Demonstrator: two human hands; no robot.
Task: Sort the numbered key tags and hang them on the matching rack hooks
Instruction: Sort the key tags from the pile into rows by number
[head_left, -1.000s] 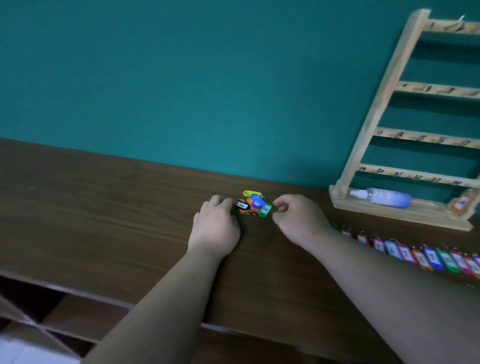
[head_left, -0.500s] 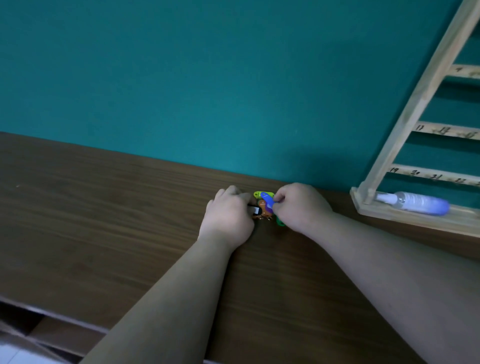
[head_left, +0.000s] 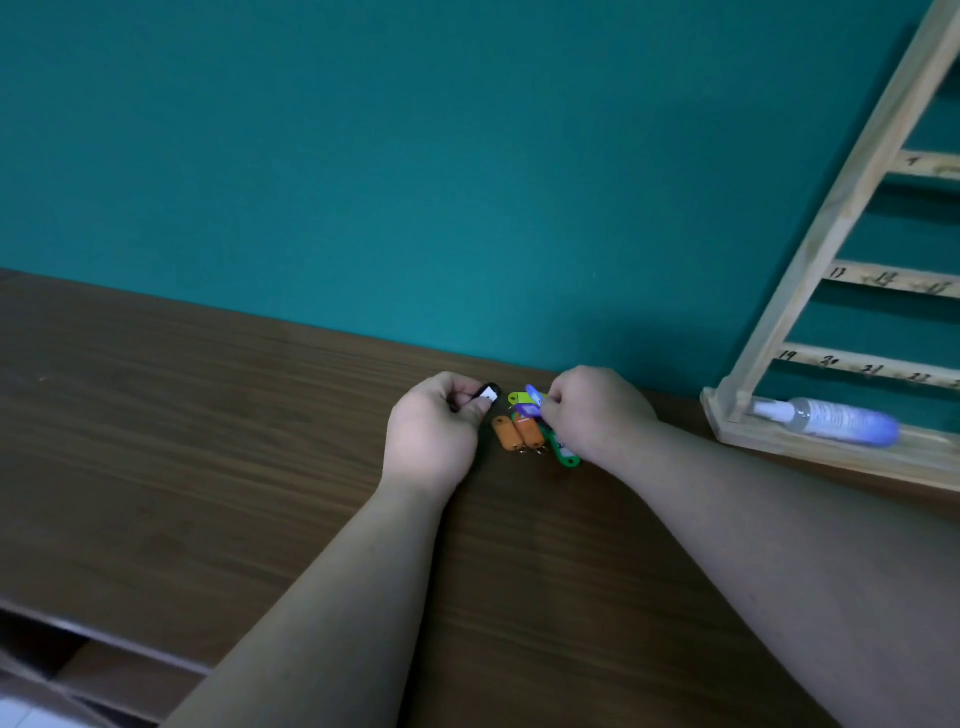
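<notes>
A dark brown wood-grain surface (head_left: 208, 441) ran along a plain teal wall (head_left: 415, 156). Near the wall, the left grip (head_left: 431, 431) pinched a black key tag with a white label (head_left: 489, 396). The right grip (head_left: 597, 415) pinched a blue plastic tag (head_left: 535, 400) beside two orange tags (head_left: 519, 431) lying flat. At right (against the wall) stood a pale wooden numbered rack (head_left: 839, 208), with a white-and-blue bottle (head_left: 831, 418) on its base.

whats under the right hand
A green tag pokes out from under the right hand, beside two orange tags. Its upper part and number are covered.
</notes>
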